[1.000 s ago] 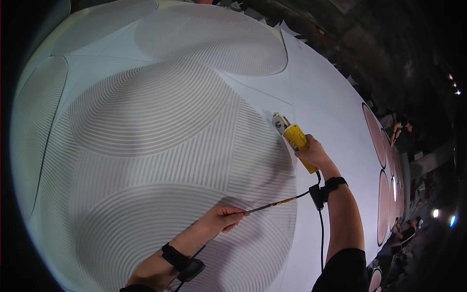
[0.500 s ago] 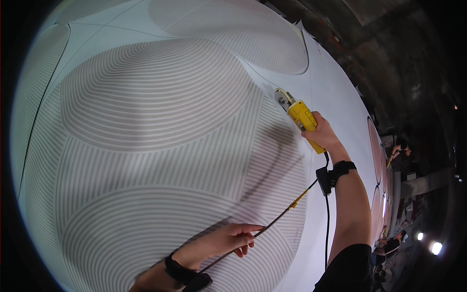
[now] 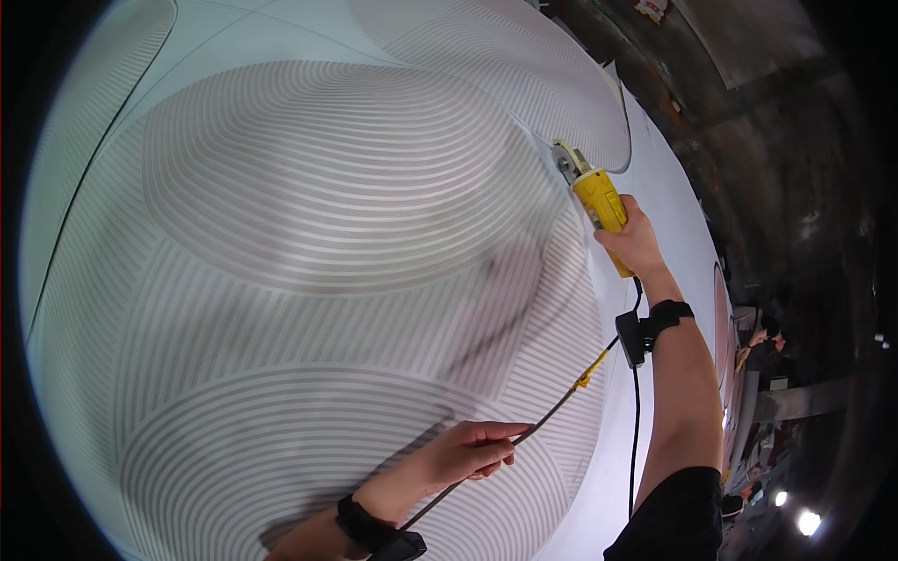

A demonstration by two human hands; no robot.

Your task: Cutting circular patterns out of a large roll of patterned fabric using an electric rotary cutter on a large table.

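My right hand (image 3: 638, 241) is wrapped around the body of a yellow electric rotary cutter (image 3: 599, 198). Its round blade rests by the right-hand edge of a big rounded sheet with grey and white curved stripes (image 3: 318, 187), against white material. A power cable (image 3: 561, 408), partly bound with yellow tape, runs from near the right wrist down toward the lower left. Over the striped sheet, my left hand (image 3: 474, 453) is closed around this cable. Black straps with small black boxes sit on both wrists.
Another striped rounded piece (image 3: 561, 89) lies beyond the cutter, and a further one (image 3: 108, 98) at far left. White material (image 3: 613, 374) borders the sheet's right side. Past it lie pinkish pieces (image 3: 736, 360) and a dark floor (image 3: 776, 168). Another person (image 3: 769, 338) is small at the right.
The cutter and my right hand have moved farther away along the sheet's edge. My left hand's fingers have drawn in around the cable. The view has shifted slightly.
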